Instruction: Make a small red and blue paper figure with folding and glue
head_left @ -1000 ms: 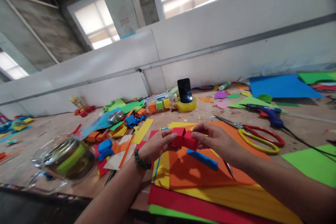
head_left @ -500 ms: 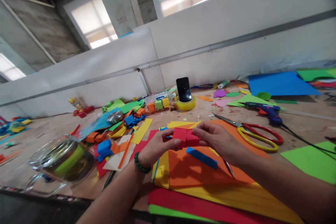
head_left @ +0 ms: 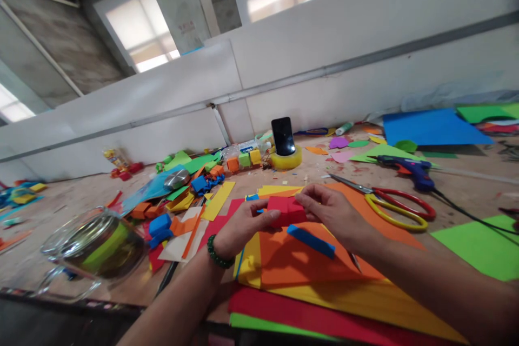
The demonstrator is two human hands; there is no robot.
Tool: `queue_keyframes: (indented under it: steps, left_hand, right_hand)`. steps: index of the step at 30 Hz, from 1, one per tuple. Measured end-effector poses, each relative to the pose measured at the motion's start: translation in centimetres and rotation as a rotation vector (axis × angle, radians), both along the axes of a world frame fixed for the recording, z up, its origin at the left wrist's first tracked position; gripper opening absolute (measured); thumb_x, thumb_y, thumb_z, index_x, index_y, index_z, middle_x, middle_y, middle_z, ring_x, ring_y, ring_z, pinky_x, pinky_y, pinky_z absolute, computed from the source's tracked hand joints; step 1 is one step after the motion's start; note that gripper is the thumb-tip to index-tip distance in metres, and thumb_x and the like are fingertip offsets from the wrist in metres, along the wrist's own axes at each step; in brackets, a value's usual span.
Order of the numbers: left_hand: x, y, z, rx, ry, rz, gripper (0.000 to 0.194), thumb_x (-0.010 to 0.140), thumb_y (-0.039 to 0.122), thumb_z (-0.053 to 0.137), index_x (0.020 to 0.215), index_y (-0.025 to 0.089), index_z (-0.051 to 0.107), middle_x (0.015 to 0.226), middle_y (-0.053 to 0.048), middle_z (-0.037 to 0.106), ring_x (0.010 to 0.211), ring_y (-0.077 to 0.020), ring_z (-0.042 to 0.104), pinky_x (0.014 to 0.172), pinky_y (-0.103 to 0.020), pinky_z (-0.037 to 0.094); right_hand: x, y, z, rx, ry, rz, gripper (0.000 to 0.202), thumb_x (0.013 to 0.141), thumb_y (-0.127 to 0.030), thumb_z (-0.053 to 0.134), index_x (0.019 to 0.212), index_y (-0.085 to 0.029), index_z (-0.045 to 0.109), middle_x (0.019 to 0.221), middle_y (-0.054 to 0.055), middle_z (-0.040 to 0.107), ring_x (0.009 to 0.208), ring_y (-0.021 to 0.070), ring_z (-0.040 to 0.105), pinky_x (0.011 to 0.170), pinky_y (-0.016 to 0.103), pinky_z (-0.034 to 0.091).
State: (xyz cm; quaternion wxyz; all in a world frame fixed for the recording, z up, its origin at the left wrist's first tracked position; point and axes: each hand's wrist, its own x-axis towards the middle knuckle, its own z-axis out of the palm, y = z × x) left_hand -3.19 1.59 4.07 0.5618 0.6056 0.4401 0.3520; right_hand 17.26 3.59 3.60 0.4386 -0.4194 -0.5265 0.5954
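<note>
Craft workshop, littered workbench (head_left: 91, 186), glue gun (head_left: 419, 172), scissors (head_left: 370, 191), coloured sheets (head_left: 433, 127)

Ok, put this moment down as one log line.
Left hand: gripping red blocks | Right hand: gripping their other end | Below: blue strip on orange sheet | Nearby: scissors

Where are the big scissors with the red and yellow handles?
In the head view, the scissors lie on the table at the right, between the right hand and the blue glue gun.

Two hands (head_left: 243, 227) (head_left: 334, 216), two held red blocks (head_left: 278, 204) (head_left: 295, 211), one phone (head_left: 283, 136), one glue gun (head_left: 418, 171)
</note>
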Motion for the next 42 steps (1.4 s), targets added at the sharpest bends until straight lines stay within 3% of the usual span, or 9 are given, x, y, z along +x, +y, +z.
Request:
queue_keyframes:
  steps: [7,14,21,28,31,34,36,39,42]
  left_hand:
    - [0.2,-0.1,-0.1,-0.032,-0.006,-0.004,0.051,0.076,0.055,0.071,0.103,0.011,0.071,0.092,-0.010,0.068,0.080,-0.0184,0.064,0.070,-0.027,0.051]
    - [0.6,0.0,-0.7,-0.047,-0.098,0.077,0.057,0.078,0.052,0.070,0.120,0.014,0.062,0.104,-0.010,0.065,0.081,-0.0176,0.064,0.071,-0.029,0.053]
    - [0.4,0.2,-0.5,-0.067,-0.158,0.076,0.050,0.081,0.053,0.066,0.111,0.013,0.065,0.097,-0.009,0.066,0.077,-0.0146,0.062,0.068,-0.026,0.051]
    - [0.6,0.4,-1.0,-0.090,-0.170,0.063,0.047,0.077,0.050,0.072,0.108,0.015,0.068,0.088,-0.005,0.067,0.073,-0.0130,0.061,0.067,-0.024,0.049]
    - [0.7,0.3,-1.1,-0.122,-0.202,0.057,0.048,0.073,0.049,0.076,0.107,0.016,0.069,0.090,-0.005,0.066,0.073,-0.0124,0.061,0.066,-0.024,0.049]
    - [0.6,0.2,-1.0,-0.161,-0.236,0.011,0.050,0.069,0.051,0.079,0.102,0.013,0.070,0.087,-0.006,0.065,0.069,-0.0120,0.060,0.061,-0.022,0.049]
    - [0.5,0.1,-0.9,-0.199,-0.239,-0.045,0.056,0.066,0.051,0.081,0.106,0.013,0.070,0.089,-0.007,0.065,0.069,-0.0126,0.060,0.059,-0.022,0.049]
    - [0.3,0.1,-0.9,-0.227,-0.189,-0.133,0.069,0.064,0.050,0.082,0.121,0.015,0.064,0.099,-0.009,0.066,0.068,-0.0130,0.059,0.055,-0.022,0.048]
    - [0.4,0.1,-1.0,-0.186,-0.102,-0.227,0.072,0.068,0.054,0.078,0.126,0.015,0.060,0.097,-0.008,0.065,0.062,-0.0104,0.056,0.051,-0.020,0.044]
  right_hand:
    - [-0.4,0.1,-0.9,-0.024,-0.005,0.004,0.044,0.067,-0.059,0.073,0.076,-0.019,0.056,0.074,-0.002,0.060,0.071,0.0129,0.060,0.068,0.028,0.053]
    - [-0.4,-0.1,-0.7,0.078,-0.076,0.026,0.054,0.073,-0.071,0.059,0.080,-0.017,0.061,0.075,0.002,0.064,0.072,0.0157,0.061,0.064,0.030,0.050]
    - [0.1,-0.2,-0.5,0.291,-0.306,0.108,0.029,0.072,-0.046,0.070,0.081,-0.019,0.063,0.079,0.004,0.069,0.076,0.0200,0.065,0.068,0.033,0.052]
    - [0.1,-0.6,-1.2,0.402,-0.429,0.130,0.026,0.080,-0.046,0.064,0.078,-0.020,0.066,0.074,0.000,0.068,0.069,0.0152,0.060,0.064,0.028,0.045]
    - [0.5,-0.5,-0.9,0.458,-0.473,0.211,0.026,0.083,-0.045,0.062,0.080,-0.020,0.067,0.074,-0.001,0.068,0.069,0.0144,0.059,0.064,0.027,0.044]
    - [1.2,0.0,-0.2,0.487,-0.539,0.346,0.027,0.079,-0.044,0.066,0.069,-0.020,0.062,0.064,-0.003,0.061,0.060,0.0124,0.053,0.056,0.025,0.040]
    - [1.6,0.3,0.2,0.560,-0.643,0.307,0.029,0.072,-0.044,0.072,0.065,-0.020,0.057,0.062,-0.003,0.057,0.058,0.0123,0.050,0.052,0.025,0.037]
    - [2.0,0.3,0.8,0.694,-0.741,0.221,0.036,0.064,-0.042,0.078,0.089,-0.020,0.062,0.087,0.003,0.066,0.076,0.0183,0.059,0.064,0.029,0.046]
    - [2.1,-0.4,1.4,0.708,-0.678,0.404,0.068,0.066,-0.030,0.075,0.130,-0.022,0.054,0.127,0.009,0.060,0.114,0.0253,0.058,0.095,0.038,0.047]
